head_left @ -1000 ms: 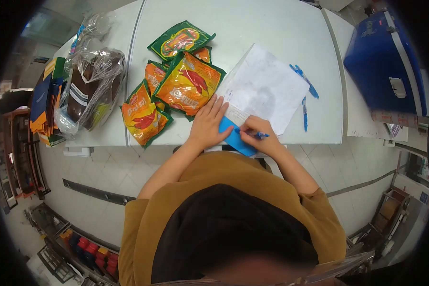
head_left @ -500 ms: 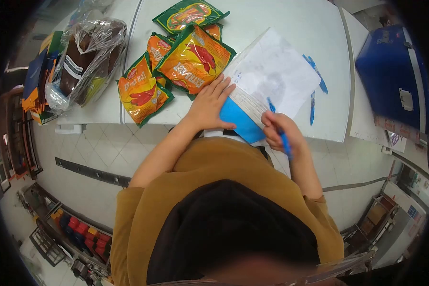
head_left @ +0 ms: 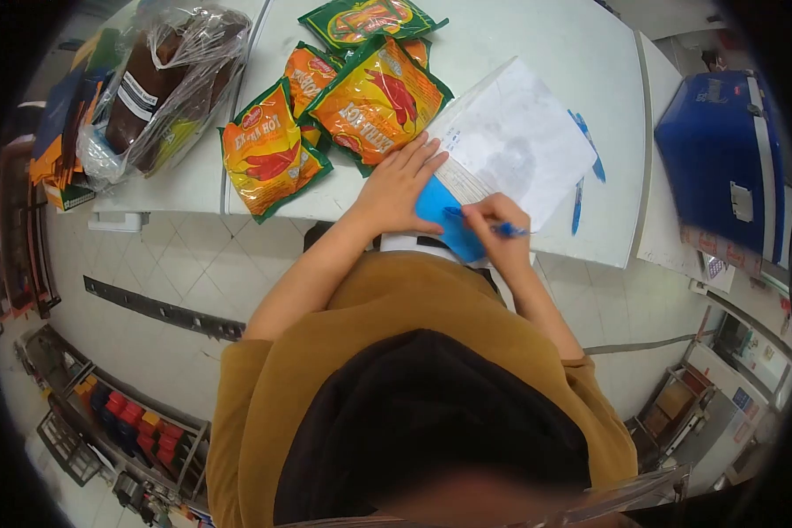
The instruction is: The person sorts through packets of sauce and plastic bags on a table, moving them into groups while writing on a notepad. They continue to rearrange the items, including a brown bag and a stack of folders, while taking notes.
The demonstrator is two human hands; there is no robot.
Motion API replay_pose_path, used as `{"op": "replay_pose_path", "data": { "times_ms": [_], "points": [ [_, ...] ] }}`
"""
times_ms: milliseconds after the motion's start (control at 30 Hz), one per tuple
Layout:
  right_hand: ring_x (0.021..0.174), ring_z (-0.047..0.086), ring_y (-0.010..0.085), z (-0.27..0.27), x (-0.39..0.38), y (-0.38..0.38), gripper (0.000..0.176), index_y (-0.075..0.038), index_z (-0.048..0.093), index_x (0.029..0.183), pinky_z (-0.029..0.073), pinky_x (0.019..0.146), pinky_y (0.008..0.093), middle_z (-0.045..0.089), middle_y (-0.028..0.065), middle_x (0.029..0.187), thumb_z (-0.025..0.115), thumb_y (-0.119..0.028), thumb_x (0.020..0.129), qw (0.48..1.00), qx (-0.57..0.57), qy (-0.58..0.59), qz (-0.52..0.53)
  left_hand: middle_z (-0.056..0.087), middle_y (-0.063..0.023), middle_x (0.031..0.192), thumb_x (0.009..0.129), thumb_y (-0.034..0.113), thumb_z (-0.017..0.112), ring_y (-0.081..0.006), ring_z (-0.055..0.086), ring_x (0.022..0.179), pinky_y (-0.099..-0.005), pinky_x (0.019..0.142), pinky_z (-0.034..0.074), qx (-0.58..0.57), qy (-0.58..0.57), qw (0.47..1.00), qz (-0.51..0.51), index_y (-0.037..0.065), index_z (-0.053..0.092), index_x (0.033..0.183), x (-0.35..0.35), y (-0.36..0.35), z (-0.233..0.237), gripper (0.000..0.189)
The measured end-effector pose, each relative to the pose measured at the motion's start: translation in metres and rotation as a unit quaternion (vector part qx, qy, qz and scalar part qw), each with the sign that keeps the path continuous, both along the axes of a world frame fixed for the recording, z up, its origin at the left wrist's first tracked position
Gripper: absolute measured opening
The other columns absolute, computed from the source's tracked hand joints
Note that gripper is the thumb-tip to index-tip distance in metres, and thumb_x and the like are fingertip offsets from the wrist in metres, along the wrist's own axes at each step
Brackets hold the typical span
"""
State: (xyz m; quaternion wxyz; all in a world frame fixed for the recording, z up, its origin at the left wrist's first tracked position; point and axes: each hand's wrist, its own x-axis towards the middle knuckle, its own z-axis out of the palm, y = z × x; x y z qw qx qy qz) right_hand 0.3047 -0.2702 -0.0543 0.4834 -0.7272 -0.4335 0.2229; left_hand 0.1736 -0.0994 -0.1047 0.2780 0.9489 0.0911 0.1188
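Fingers [head_left: 479, 212] of right hand [head_left: 500, 238] pinch blue pen [head_left: 510, 231] over blue pad [head_left: 436, 207].
Left hand [head_left: 403, 183] flat, fingers spread, pinning pad beside snack packets [head_left: 374, 101].

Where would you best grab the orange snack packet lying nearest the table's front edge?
Probably its flat near-end seam, from the front: the orange snack packet lies flat, that end at the table edge, clear of the left hand.

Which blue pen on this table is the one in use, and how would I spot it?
Start at the white table and find the large white sheet near its front edge. At the sheet's near corner, over a blue card, the right hand grips the pen. Two other blue pens lie loose, right of the sheet.
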Motion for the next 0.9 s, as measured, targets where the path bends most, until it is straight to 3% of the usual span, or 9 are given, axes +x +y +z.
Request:
{"op": "replay_pose_path", "data": {
  "times_ms": [33,133,267,367,767,867,900],
  "points": [
    [0.064,0.058,0.0196,0.001,-0.003,0.000,0.008,0.000,0.065,0.078,0.044,0.055,0.0298,0.059,0.0098,0.073,0.073,-0.001,0.080,0.998,-0.011,-0.050,0.020,0.036,-0.0153,0.149,0.059,0.059,0.079,-0.0334,0.026,0.143,-0.0455,0.114,0.027,-0.001,-0.005,1.000,0.002,0.008,0.038,0.144,0.000,0.000,-0.001,0.108],
    [0.062,0.057,0.0216,-0.001,-0.007,-0.007,0.007,0.000,0.065,0.079,0.043,0.054,0.0303,0.057,0.0102,0.072,0.071,-0.001,0.081,0.994,-0.037,-0.067,0.076,0.036,-0.0151,0.149,0.059,0.058,0.079,-0.0330,0.026,0.143,-0.0455,0.113,0.027,-0.001,0.007,1.000,0.001,0.008,0.038,0.144,0.000,0.000,-0.001,0.107],
    [0.062,0.056,0.0229,-0.002,-0.006,-0.004,0.010,0.000,0.062,0.077,0.043,0.055,0.0318,0.056,0.0112,0.073,0.071,-0.001,0.081,0.996,-0.009,-0.086,0.027,0.036,-0.0152,0.149,0.058,0.056,0.080,-0.0330,0.026,0.143,-0.0454,0.113,0.027,-0.010,0.001,1.000,0.005,0.008,0.039,0.144,0.000,0.000,0.001,0.107],
    [0.062,0.056,0.0244,0.004,-0.009,-0.008,0.012,0.000,0.060,0.076,0.044,0.055,0.0324,0.056,0.0115,0.073,0.070,0.000,0.082,0.994,-0.033,-0.078,0.072,0.036,-0.0152,0.149,0.059,0.055,0.080,-0.0330,0.026,0.143,-0.0452,0.114,0.027,-0.007,0.002,1.000,0.002,0.008,0.039,0.144,0.000,0.000,0.000,0.106],
    [0.060,0.055,0.0232,0.006,-0.009,-0.013,0.012,-0.001,0.059,0.076,0.043,0.054,0.0318,0.055,0.0112,0.074,0.070,0.000,0.082,0.992,-0.028,-0.105,0.071,0.036,-0.0150,0.149,0.060,0.057,0.079,-0.0331,0.026,0.144,-0.0453,0.115,0.025,-0.011,0.002,1.000,0.002,0.008,0.039,0.144,0.000,-0.001,0.001,0.105],
    [0.062,0.057,0.0208,0.006,0.010,-0.010,0.010,-0.001,0.061,0.077,0.045,0.056,0.0309,0.058,0.0104,0.075,0.069,0.000,0.082,0.989,0.046,-0.114,-0.087,0.035,-0.0149,0.150,0.061,0.059,0.079,-0.0330,0.026,0.144,-0.0454,0.115,0.025,-0.009,0.004,1.000,0.003,0.009,0.039,0.144,0.000,0.000,0.000,0.105],
    [0.065,0.059,0.0193,0.007,0.013,-0.008,0.007,-0.001,0.063,0.079,0.047,0.059,0.0307,0.060,0.0100,0.076,0.069,0.000,0.083,0.989,0.071,-0.028,-0.124,0.035,-0.0148,0.150,0.061,0.060,0.078,-0.0330,0.026,0.144,-0.0454,0.115,0.025,-0.005,0.007,1.000,0.004,0.009,0.039,0.144,0.000,0.000,0.001,0.105]
  ]
}}
